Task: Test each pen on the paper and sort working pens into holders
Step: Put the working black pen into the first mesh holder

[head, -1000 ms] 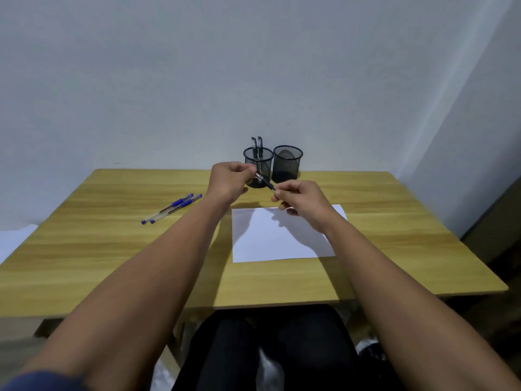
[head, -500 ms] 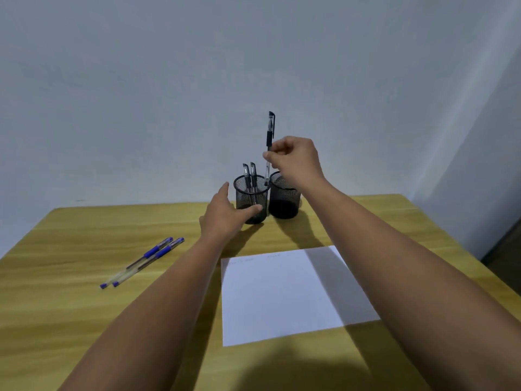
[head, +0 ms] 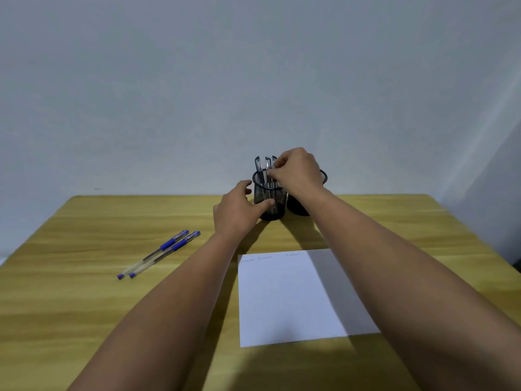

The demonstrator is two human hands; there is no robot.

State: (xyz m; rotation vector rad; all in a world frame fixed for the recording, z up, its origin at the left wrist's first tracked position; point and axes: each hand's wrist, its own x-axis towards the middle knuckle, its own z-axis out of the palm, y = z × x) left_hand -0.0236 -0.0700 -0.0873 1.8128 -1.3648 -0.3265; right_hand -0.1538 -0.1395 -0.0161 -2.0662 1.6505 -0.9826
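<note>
Two black mesh holders stand at the table's far middle. The left holder (head: 270,200) has three black pens (head: 262,167) upright in it. My left hand (head: 238,211) cups its left side, thumb on the mesh. My right hand (head: 297,170) hovers over its rim, with the fingertips pinched on the rightmost black pen, which stands inside the holder. The right holder (head: 298,207) is mostly hidden behind my right wrist. A white paper (head: 287,297) with faint scribbles along its top lies in front. Two blue pens (head: 160,253) lie side by side at the left.
The wooden table (head: 84,306) ends at a plain grey wall just behind the holders. My forearms cross the table's middle, and the right one shades the paper's right part. A dark gap shows past the table's right edge.
My right hand came down from above and lowered the black pen into the left holder. My left hand closed in on that holder's side.
</note>
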